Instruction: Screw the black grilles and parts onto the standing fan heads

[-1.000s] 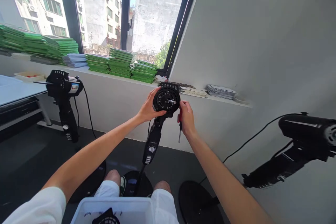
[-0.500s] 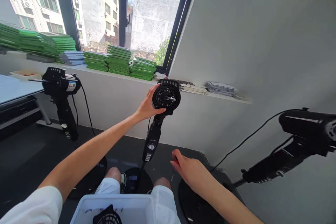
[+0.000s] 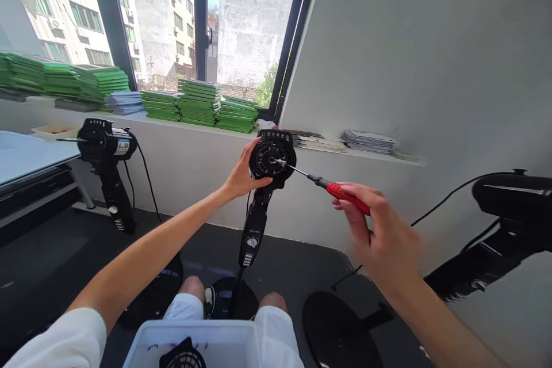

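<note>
Gripping fan motor head (image 3: 272, 159) with left hand (image 3: 241, 175), right hand (image 3: 379, 236) pinching screwdriver (image 3: 332, 187)

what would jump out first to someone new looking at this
At centre, the left hand grips the round black fan motor head on its stand, while the right hand aims a red-handled screwdriver with its tip at the head's face. Behind, stacks of green booklets line the sunlit windowsill, and two more bladeless fan stands flank the scene.

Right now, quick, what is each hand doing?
Left hand: closed around the side of the black fan motor head.
Right hand: closed on the red screwdriver, its tip at the motor's front.
</note>
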`<move>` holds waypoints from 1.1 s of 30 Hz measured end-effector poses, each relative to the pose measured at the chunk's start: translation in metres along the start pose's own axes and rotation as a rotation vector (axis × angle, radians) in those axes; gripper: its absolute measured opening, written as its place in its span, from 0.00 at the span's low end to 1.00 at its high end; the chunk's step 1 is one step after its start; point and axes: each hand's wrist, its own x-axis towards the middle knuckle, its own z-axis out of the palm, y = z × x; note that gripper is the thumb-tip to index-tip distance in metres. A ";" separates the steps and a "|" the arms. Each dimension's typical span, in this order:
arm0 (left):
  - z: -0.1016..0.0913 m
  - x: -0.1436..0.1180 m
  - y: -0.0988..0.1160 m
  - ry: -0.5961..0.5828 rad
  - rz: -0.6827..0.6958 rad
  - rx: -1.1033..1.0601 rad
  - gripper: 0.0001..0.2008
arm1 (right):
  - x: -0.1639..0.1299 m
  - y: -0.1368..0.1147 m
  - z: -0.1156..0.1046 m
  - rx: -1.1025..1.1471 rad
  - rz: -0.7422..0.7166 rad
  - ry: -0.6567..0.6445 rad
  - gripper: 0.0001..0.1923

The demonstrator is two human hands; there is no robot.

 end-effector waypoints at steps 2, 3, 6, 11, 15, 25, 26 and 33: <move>0.000 0.000 0.000 0.005 0.009 0.000 0.55 | 0.002 0.000 0.002 -0.009 0.037 -0.008 0.14; 0.000 0.000 -0.001 0.007 0.010 0.001 0.55 | 0.004 0.000 0.002 -0.011 0.048 -0.015 0.14; 0.000 0.000 0.000 0.004 0.006 0.008 0.54 | 0.006 -0.003 0.002 -0.021 0.055 -0.038 0.12; 0.000 0.001 -0.001 -0.001 0.012 0.002 0.55 | 0.008 -0.003 0.001 -0.049 0.052 -0.048 0.11; 0.000 0.001 -0.003 -0.001 0.012 -0.007 0.55 | 0.007 -0.001 0.001 -0.082 0.030 -0.026 0.10; 0.000 0.000 -0.001 -0.001 0.005 -0.016 0.55 | 0.011 -0.001 0.000 -0.101 -0.011 -0.017 0.10; 0.000 0.000 -0.002 0.002 0.008 -0.016 0.55 | 0.011 -0.001 0.000 -0.099 -0.018 -0.017 0.10; 0.001 0.000 -0.004 0.003 0.020 0.003 0.54 | 0.012 -0.003 -0.002 -0.108 -0.017 -0.030 0.10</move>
